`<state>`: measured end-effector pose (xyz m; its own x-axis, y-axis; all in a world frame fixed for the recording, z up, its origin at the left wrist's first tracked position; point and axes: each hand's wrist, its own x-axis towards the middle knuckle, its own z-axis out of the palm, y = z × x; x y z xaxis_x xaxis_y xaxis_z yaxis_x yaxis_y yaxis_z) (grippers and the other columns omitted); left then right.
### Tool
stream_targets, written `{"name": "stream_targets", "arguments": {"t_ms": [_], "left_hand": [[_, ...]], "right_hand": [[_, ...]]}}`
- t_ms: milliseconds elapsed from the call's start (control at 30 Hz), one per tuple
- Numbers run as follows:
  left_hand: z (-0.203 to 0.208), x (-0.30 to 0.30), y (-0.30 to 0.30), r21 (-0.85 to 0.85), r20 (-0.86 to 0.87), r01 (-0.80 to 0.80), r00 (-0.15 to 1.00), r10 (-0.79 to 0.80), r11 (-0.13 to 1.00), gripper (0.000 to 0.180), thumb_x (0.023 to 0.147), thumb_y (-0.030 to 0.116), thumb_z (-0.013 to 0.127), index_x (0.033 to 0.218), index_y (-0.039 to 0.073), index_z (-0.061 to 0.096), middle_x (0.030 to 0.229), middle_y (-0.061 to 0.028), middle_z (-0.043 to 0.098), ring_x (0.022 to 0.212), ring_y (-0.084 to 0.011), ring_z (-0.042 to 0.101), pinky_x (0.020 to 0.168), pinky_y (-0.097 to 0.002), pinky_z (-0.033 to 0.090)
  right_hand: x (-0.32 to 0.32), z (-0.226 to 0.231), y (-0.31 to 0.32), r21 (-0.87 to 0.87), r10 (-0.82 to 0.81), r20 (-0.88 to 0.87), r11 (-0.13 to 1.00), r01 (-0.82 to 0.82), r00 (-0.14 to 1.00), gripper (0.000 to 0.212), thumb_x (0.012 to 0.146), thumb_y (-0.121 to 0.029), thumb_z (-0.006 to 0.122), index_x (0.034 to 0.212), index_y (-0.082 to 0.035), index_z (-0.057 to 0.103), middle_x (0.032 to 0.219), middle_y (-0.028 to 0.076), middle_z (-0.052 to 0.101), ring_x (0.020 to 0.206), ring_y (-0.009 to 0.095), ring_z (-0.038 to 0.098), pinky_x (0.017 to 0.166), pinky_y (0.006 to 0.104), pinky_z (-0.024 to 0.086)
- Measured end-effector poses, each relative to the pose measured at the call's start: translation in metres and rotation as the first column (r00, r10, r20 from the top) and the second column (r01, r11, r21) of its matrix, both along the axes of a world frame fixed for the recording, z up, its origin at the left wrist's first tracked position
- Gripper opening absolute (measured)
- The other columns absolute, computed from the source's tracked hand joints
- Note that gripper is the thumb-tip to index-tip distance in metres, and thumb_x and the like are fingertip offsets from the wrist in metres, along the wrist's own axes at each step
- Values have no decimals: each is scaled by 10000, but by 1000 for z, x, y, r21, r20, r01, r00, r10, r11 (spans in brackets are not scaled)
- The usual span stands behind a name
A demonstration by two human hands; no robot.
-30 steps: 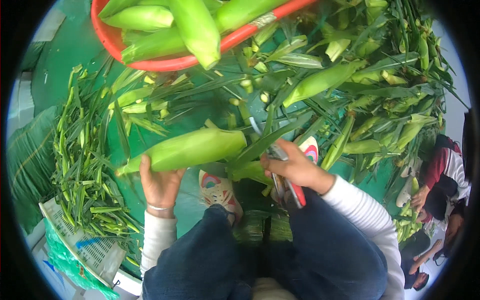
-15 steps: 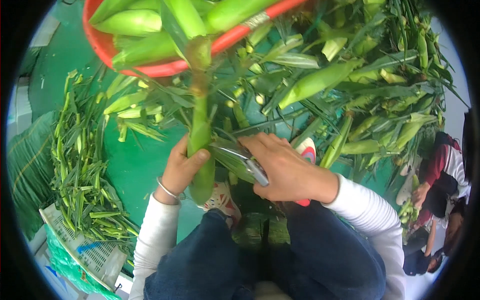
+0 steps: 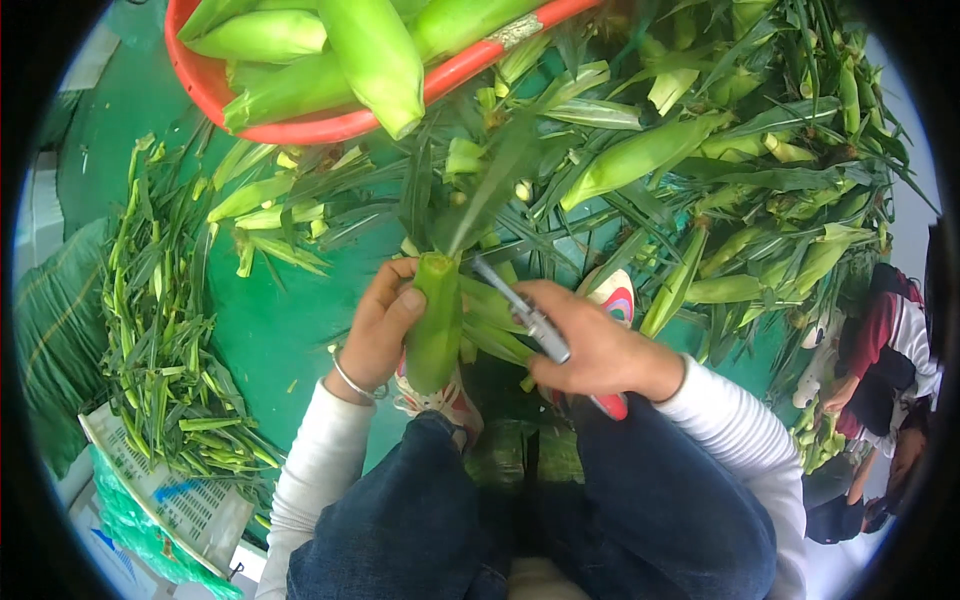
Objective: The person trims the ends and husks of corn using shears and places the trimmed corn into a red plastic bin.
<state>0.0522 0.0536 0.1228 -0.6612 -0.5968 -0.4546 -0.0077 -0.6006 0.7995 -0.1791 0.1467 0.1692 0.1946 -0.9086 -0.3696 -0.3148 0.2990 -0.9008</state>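
My left hand is closed around an unhusked ear of corn, held upright above my shoe. Its pale cut end points away from me. In my right hand are pruning shears with grey metal blades and a red handle end; the blades lie just right of the ear's cut end. Beyond that end, a long green leaf shows blurred. More green ears fill a red basin ahead of my hands, one of them overhanging the rim.
A heap of untrimmed corn and leaves spreads at the right. Cut leaves and stalks lie along the left on the green floor. A green sack sits at the far left. Other people are at the right edge.
The stem that stood up from the ear's end has been cut off. The ear has shifted slightly right, and the shears have swung away from beside it.
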Motion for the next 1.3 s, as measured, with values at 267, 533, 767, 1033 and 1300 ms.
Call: {"name": "stream_targets", "arguments": {"t_ms": [267, 533, 767, 1033, 1300], "left_hand": [[7, -26, 20, 120, -62, 123, 991, -116, 985, 482, 945, 434, 428, 1202, 27, 416, 957, -125, 602, 799, -188, 606, 728, -310, 499], [136, -27, -138, 67, -368, -354, 860, 353, 933, 457, 957, 412, 446, 1253, 69, 498, 1103, -114, 615, 1042, -249, 578, 979, -422, 415], [195, -67, -246, 83, -375, -620, 706, 601, 781, 683, 918, 279, 532, 1321, -145, 179, 1400, -349, 255, 1330, -437, 266, 1108, -573, 218], [71, -43, -76, 76, -100, -184, 977, 191, 980, 308, 917, 155, 503, 1187, 9, 528, 1069, -133, 625, 951, -227, 624, 827, -350, 526], [-2, -54, 9, 43, 286, 11, 958, -23, 999, 317, 892, 186, 612, 1145, 19, 518, 1045, -71, 606, 915, -180, 600, 784, -310, 509]], "right_hand": [[3, -14, -5, 58, -398, -41, 915, 400, 916, 361, 763, -103, 637, 1082, 2, 503, 716, 59, 560, 634, 143, 541, 591, 306, 442], [-99, -88, -17, 42, -754, -288, 605, 795, 590, 468, 706, -181, 687, 1066, 42, 490, 865, 157, 616, 773, 278, 603, 723, 381, 487], [-123, -159, -43, -144, -965, -198, 201, 969, 171, 662, 693, -261, 792, 1133, 72, 426, 1070, 222, 558, 983, 295, 561, 881, 358, 443], [-97, -138, -38, 202, -961, 202, 229, 952, 189, 580, 753, -155, 763, 1156, 79, 417, 1008, 132, 616, 842, 204, 605, 739, 318, 500], [-4, -28, 16, -7, -248, 14, 969, 249, 969, 695, 663, -254, 805, 1192, 4, 436, 959, 174, 599, 856, 263, 617, 778, 352, 492]]}}
